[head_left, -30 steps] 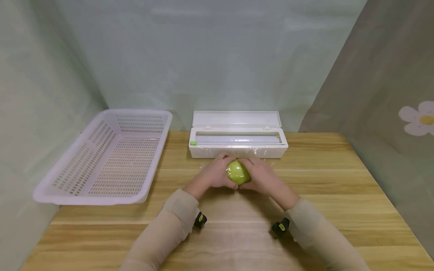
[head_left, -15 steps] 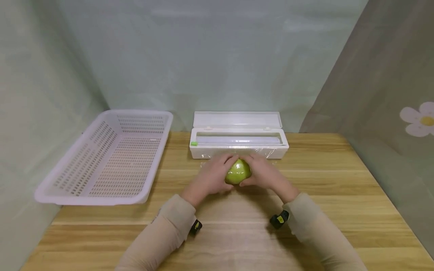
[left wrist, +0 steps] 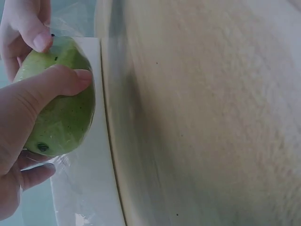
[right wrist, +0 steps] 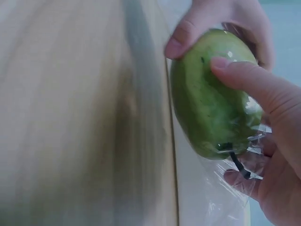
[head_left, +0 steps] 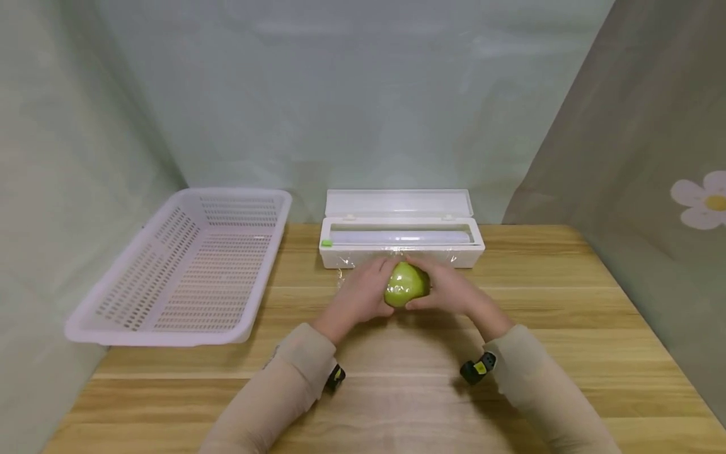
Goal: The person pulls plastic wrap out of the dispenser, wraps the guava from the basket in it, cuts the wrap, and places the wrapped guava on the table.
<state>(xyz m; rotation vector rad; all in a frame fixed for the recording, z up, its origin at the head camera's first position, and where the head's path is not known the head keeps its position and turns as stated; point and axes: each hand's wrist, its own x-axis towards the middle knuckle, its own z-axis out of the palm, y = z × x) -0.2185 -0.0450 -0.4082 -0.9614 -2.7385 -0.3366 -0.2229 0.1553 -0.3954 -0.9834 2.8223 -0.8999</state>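
A green pear [head_left: 406, 287], glossy with clear plastic wrap, is held between both hands just in front of a white wrap dispenser. My left hand [head_left: 365, 293] grips its left side, with the thumb across the near face in the left wrist view. On the other side my right hand [head_left: 450, 290] grips the pear, thumb pressed on its skin. The dark stem [right wrist: 240, 165] pokes out near the right hand's fingers in the right wrist view. Loose plastic wrap [right wrist: 228, 188] bunches beside the stem. Some fingers behind the pear are hidden.
The white dispenser box [head_left: 331, 257] stands at the table's back with its lid [head_left: 399, 202] raised and a film roll [head_left: 399, 237] inside. A green slider [head_left: 326, 243] sits at its left end. On the left lies a white perforated basket [head_left: 244, 309]. Wooden tabletop [head_left: 567, 302] extends right.
The hands have shifted their grip and turned the pear between them, moving it slightly to the right. Box and basket stay in place; the head view shifts a little.
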